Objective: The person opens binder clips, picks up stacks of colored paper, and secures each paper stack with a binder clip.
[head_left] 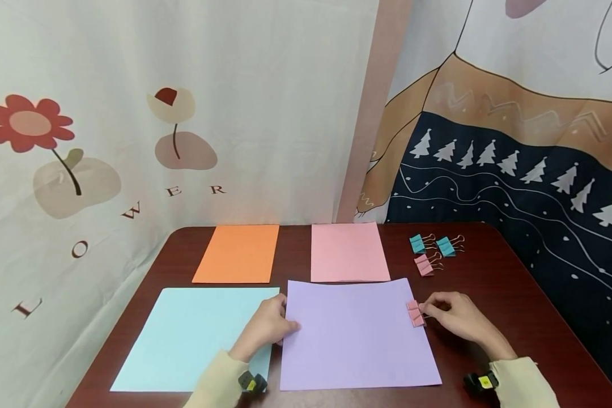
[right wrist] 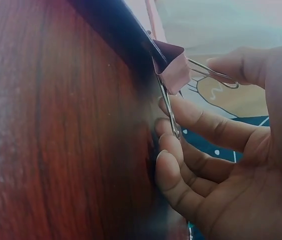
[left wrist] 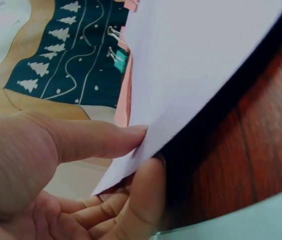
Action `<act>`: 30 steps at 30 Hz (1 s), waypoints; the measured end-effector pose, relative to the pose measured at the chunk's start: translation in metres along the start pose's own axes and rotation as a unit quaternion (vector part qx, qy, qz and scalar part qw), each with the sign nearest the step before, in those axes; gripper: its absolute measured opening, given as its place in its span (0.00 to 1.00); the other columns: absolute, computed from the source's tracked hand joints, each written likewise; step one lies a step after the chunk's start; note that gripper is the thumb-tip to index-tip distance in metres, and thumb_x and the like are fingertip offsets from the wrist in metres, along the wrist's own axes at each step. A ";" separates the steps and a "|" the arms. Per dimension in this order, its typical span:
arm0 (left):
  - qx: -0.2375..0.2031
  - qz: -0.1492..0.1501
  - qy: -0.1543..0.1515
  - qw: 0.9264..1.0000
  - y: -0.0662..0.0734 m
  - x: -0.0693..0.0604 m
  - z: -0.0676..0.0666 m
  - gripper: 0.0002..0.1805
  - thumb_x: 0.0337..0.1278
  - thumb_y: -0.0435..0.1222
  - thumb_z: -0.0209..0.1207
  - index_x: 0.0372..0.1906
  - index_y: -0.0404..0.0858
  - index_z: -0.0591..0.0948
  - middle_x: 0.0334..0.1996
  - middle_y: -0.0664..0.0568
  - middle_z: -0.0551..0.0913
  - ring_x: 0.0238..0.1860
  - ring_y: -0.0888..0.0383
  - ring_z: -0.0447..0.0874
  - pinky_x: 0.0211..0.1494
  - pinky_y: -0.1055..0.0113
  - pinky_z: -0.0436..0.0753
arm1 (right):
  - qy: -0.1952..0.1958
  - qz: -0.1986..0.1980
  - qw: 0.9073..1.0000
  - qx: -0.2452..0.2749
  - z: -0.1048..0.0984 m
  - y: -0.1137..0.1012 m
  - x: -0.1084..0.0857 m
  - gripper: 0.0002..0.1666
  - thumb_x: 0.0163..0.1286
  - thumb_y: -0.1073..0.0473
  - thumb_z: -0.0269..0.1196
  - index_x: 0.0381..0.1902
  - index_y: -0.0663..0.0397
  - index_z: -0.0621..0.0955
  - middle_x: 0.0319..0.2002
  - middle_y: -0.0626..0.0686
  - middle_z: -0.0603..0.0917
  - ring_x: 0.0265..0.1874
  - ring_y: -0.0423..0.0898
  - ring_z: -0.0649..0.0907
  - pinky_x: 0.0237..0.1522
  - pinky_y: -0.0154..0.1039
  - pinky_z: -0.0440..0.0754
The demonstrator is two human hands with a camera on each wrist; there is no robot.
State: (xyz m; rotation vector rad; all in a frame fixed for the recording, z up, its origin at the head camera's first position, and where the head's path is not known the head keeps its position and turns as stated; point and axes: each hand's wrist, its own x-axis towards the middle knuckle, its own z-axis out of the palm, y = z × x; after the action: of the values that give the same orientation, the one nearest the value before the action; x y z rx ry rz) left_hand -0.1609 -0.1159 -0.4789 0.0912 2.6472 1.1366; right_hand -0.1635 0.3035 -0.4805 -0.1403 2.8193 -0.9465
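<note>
A purple sheet of paper (head_left: 357, 340) lies in front of me, its left edge raised off the table. My left hand (head_left: 269, 322) pinches that edge, thumb on top and fingers beneath, as the left wrist view shows. On the sheet's right edge sits a pink binder clip (head_left: 415, 313). My right hand (head_left: 454, 315) holds this clip by its wire handles. In the right wrist view the thumb touches one handle (right wrist: 213, 72) and the fingers are at the other; the clip's body straddles the paper's edge.
A light blue sheet (head_left: 194, 340) lies to the left. Behind are an orange sheet (head_left: 237, 254) and a pink sheet (head_left: 349, 252). Two teal binder clips (head_left: 446, 247) and another pink binder clip (head_left: 424, 265) lie at the back right of the dark red table (head_left: 530, 317). Printed curtains hang behind.
</note>
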 end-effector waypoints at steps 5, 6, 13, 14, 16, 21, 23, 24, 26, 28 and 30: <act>0.057 -0.010 0.038 0.998 0.004 -0.002 0.004 0.24 0.48 0.34 0.75 0.46 0.28 0.76 0.28 0.43 0.83 0.22 0.55 0.82 0.24 0.61 0.83 | 0.014 -0.014 1.000 -0.020 0.002 -0.001 -0.001 0.09 0.71 0.48 0.65 0.34 0.41 0.89 0.33 0.45 0.84 0.34 0.44 0.76 0.37 0.40 0.72; 0.073 -0.008 0.046 0.996 0.005 -0.003 0.004 0.26 0.47 0.35 0.75 0.47 0.27 0.76 0.31 0.41 0.84 0.25 0.54 0.83 0.26 0.60 0.84 | 0.016 -0.015 1.000 -0.022 0.002 -0.002 -0.002 0.09 0.71 0.47 0.66 0.34 0.41 0.88 0.33 0.45 0.84 0.34 0.44 0.76 0.37 0.40 0.73; 0.163 -0.017 0.084 0.983 0.016 -0.007 0.004 0.34 0.42 0.40 0.77 0.51 0.23 0.76 0.34 0.36 0.85 0.32 0.47 0.85 0.34 0.54 0.84 | 0.021 -0.027 0.999 -0.042 0.002 -0.001 -0.003 0.09 0.71 0.47 0.66 0.33 0.40 0.88 0.34 0.44 0.83 0.35 0.43 0.76 0.37 0.41 0.73; 0.168 -0.020 0.085 0.982 0.017 -0.008 0.005 0.35 0.42 0.40 0.77 0.51 0.23 0.76 0.34 0.36 0.85 0.32 0.46 0.85 0.34 0.54 0.84 | 0.021 -0.027 0.999 -0.041 0.002 -0.001 -0.003 0.09 0.71 0.47 0.67 0.32 0.40 0.88 0.33 0.44 0.82 0.35 0.43 0.76 0.36 0.40 0.73; 0.179 -0.024 0.087 0.980 0.018 -0.008 0.005 0.35 0.42 0.41 0.78 0.51 0.24 0.76 0.34 0.36 0.85 0.32 0.46 0.85 0.35 0.53 0.84 | 0.020 -0.027 0.999 -0.041 0.003 -0.001 -0.004 0.09 0.70 0.46 0.67 0.31 0.40 0.87 0.32 0.44 0.81 0.34 0.43 0.75 0.35 0.39 0.72; 0.193 -0.020 0.096 0.976 0.018 -0.009 0.006 0.35 0.42 0.43 0.78 0.50 0.26 0.76 0.32 0.38 0.85 0.30 0.48 0.84 0.31 0.56 0.82 | 0.021 -0.030 0.999 -0.039 0.004 0.000 -0.004 0.09 0.69 0.46 0.69 0.32 0.41 0.86 0.30 0.45 0.80 0.32 0.43 0.74 0.32 0.36 0.71; 0.192 -0.010 0.106 0.976 0.017 -0.009 0.005 0.33 0.42 0.43 0.78 0.49 0.28 0.77 0.32 0.41 0.86 0.29 0.50 0.84 0.30 0.57 0.80 | 0.020 -0.032 0.999 -0.037 0.004 0.000 -0.004 0.09 0.69 0.46 0.69 0.33 0.42 0.86 0.30 0.45 0.80 0.31 0.43 0.74 0.31 0.35 0.72; 0.189 -0.004 0.111 0.976 0.016 -0.009 0.005 0.32 0.42 0.43 0.78 0.49 0.29 0.78 0.32 0.42 0.86 0.28 0.51 0.83 0.29 0.58 0.79 | 0.019 -0.032 0.999 -0.035 0.003 0.000 -0.004 0.09 0.69 0.46 0.69 0.35 0.43 0.86 0.30 0.45 0.80 0.31 0.42 0.75 0.31 0.34 0.72; 0.184 0.011 0.119 0.976 0.014 -0.009 0.001 0.30 0.44 0.44 0.77 0.49 0.32 0.79 0.32 0.45 0.86 0.28 0.54 0.81 0.29 0.60 0.77 | 0.015 -0.033 0.999 -0.034 0.002 0.001 -0.004 0.11 0.69 0.46 0.68 0.37 0.45 0.86 0.32 0.45 0.82 0.31 0.42 0.75 0.31 0.34 0.74; 0.175 0.021 0.122 0.977 0.012 -0.008 -0.004 0.29 0.47 0.45 0.76 0.51 0.34 0.79 0.33 0.48 0.86 0.30 0.55 0.80 0.30 0.60 0.77 | 0.012 -0.032 0.999 -0.034 0.001 0.000 -0.003 0.13 0.70 0.45 0.67 0.40 0.47 0.86 0.33 0.45 0.83 0.32 0.42 0.76 0.31 0.34 0.75; 0.168 0.031 0.120 0.978 0.009 -0.008 -0.011 0.30 0.51 0.47 0.75 0.55 0.36 0.79 0.37 0.48 0.85 0.33 0.56 0.80 0.33 0.60 0.78 | 0.015 -0.031 0.999 -0.034 0.000 0.000 -0.003 0.17 0.71 0.43 0.67 0.43 0.48 0.86 0.35 0.45 0.84 0.33 0.42 0.77 0.33 0.35 0.77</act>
State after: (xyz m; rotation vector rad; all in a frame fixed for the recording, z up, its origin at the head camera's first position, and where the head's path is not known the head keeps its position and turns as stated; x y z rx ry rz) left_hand -0.1562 -0.1187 -0.4632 0.1071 3.0518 0.7445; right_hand -0.1609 0.3040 -0.4805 -0.2245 2.8913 -0.8721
